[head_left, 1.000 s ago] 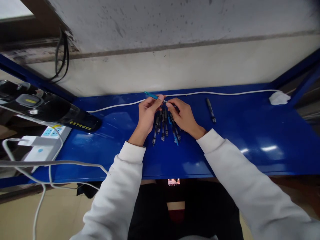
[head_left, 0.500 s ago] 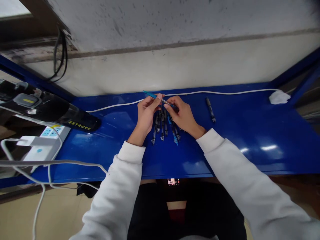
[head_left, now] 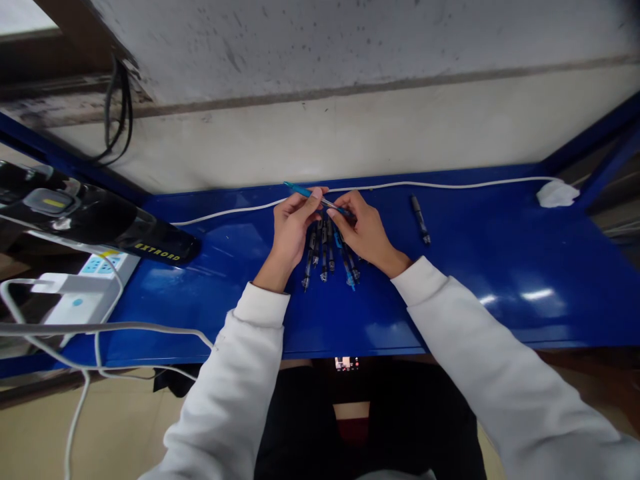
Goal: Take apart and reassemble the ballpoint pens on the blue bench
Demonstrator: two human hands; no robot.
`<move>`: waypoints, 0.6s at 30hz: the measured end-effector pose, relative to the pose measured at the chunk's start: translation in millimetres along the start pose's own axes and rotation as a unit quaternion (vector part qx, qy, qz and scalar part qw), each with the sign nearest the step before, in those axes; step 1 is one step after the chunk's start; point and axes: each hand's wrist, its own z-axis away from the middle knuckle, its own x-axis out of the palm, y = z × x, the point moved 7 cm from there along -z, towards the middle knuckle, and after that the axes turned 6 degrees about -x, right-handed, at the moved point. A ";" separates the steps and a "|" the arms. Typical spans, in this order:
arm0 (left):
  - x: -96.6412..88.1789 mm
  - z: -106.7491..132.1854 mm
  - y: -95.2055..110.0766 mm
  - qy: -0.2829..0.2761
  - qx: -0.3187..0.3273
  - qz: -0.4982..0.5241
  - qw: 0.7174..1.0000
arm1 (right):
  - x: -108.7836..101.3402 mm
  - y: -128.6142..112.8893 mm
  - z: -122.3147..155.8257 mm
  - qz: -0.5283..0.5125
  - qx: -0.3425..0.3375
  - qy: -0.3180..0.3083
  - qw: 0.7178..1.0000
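— So, what're the hands doing?
— L hand point(head_left: 293, 223) is curled, thumb + forefinger pinched on a teal pen point(head_left: 300, 191). Its teal end pokes out far-left past the knuckles. R hand point(head_left: 363, 230) is half-closed too, fingertips nipped on the pen's other end. Pen's held just above the blue table point(head_left: 500, 267), mid-far, near the white cable point(head_left: 450, 185).
— Anything under them?
— Yep, a row of dark pens point(head_left: 327, 257) side by side, tips toward the near edge, right below both hands. A lone pen point(head_left: 421, 220) lies to the right, well apart.
— What can't you make out?
— Far ends of the row are hidden by the hands, so can't count 'em. Held pen one piece or two? Too small to tell. Power strip point(head_left: 85, 290) at left is partly under cords. White wad point(head_left: 556, 194) far right, can't ID it.
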 end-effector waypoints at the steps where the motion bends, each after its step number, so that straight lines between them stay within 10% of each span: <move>1: 0.2 0.1 0.2 -0.001 -0.001 0.001 1.000 | 0.3 -0.7 -0.2 0.000 0.000 -0.006 1.000; 18: 1.6 1.2 2.7 -0.005 -0.011 0.006 1.000 | 0.6 -3.3 -1.4 -0.001 0.002 -0.023 1.000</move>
